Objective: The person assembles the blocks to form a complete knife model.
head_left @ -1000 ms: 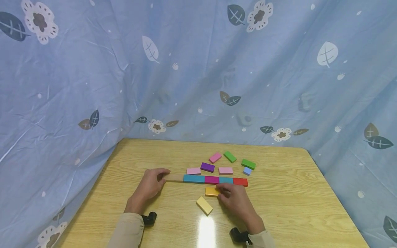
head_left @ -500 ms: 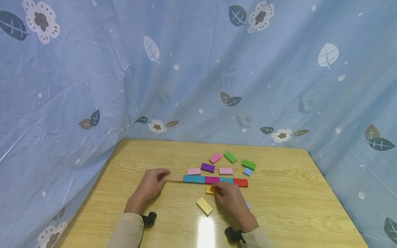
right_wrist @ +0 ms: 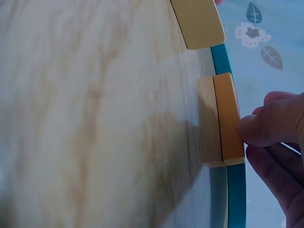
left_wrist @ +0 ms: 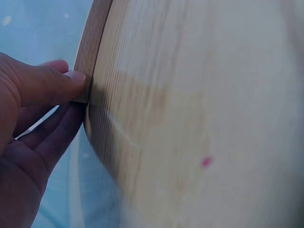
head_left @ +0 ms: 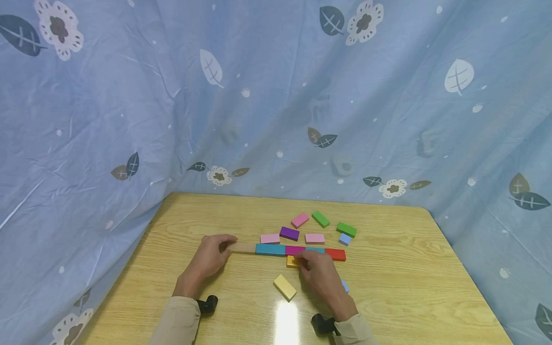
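Note:
A row of blocks crosses the table: a tan block [head_left: 243, 248], a long teal block [head_left: 270, 249], a magenta block [head_left: 295, 249], a shorter teal block [head_left: 315, 249] and a red block [head_left: 335, 255]. My left hand [head_left: 209, 258] pinches the tan block's left end; in the left wrist view the thumb lies on the near side of this wooden block [left_wrist: 92, 47]. With thumb and fingers, my right hand [head_left: 321, 275] holds an orange block [head_left: 291, 261] against the row's near side, below the magenta one. The right hand covers part of the orange block.
Nearer the front lies a pale yellow block [head_left: 285, 287]. A blue block [head_left: 345, 286] shows partly behind the right wrist. Behind the row are pink blocks [head_left: 315, 238], a purple block [head_left: 289, 233], green blocks [head_left: 347, 229] and a small blue block [head_left: 345, 239]. A curtain [head_left: 276, 120] surrounds the table.
My right hand has moved left and slightly away from me, bringing the orange block up to the row. The blue block by the right wrist has come into view. My left hand has stayed put.

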`<state>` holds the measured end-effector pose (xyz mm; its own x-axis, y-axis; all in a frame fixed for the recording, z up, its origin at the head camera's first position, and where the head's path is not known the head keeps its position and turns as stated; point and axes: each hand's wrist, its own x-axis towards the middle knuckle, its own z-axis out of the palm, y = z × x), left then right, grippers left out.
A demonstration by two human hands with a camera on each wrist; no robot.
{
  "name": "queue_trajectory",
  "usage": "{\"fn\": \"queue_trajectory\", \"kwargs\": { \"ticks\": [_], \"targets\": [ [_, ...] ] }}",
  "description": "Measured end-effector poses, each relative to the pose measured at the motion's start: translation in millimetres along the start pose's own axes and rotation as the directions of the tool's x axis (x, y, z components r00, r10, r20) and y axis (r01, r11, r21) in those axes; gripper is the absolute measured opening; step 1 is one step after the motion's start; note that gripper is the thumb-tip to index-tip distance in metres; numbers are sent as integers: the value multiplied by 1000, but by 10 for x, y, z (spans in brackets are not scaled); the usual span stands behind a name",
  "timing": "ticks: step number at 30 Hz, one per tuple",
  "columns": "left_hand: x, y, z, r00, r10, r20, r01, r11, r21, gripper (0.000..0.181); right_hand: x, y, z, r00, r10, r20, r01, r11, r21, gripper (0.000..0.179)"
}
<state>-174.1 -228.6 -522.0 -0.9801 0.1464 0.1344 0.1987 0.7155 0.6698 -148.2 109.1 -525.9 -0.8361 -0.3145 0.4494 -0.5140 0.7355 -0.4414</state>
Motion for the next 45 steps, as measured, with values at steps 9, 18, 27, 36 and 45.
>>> {"fn": "queue_trajectory", "kwargs": {
  "ticks": [9, 18, 27, 36, 45],
  "targets": [
    [5, 4, -7, 1000, 11, 1, -11, 1000, -1, 36, 11, 15, -2, 1000, 10, 6, -10, 1000, -1, 22],
    [9, 2, -8, 1000, 4, 4, -4, 1000, -6, 36, 27, 7, -7, 1000, 18, 8, -19, 1000, 21, 21],
    [7, 7, -8, 1000, -5, 6, 5, 1000, -11, 37, -30, 37, -115, 995, 95, 13, -96, 982, 162, 23],
    [6, 14, -14, 1000, -5, 7, 6, 1000, -14, 36, -306, 74, -386, 965, 258, 46, -250, 856, 453, 31],
    [1, 23, -14, 1000, -5, 5, 5, 1000, -20, 36, -566, -134, -457, 873, 473, 116, -466, 742, 482, 31]
  ]
}}
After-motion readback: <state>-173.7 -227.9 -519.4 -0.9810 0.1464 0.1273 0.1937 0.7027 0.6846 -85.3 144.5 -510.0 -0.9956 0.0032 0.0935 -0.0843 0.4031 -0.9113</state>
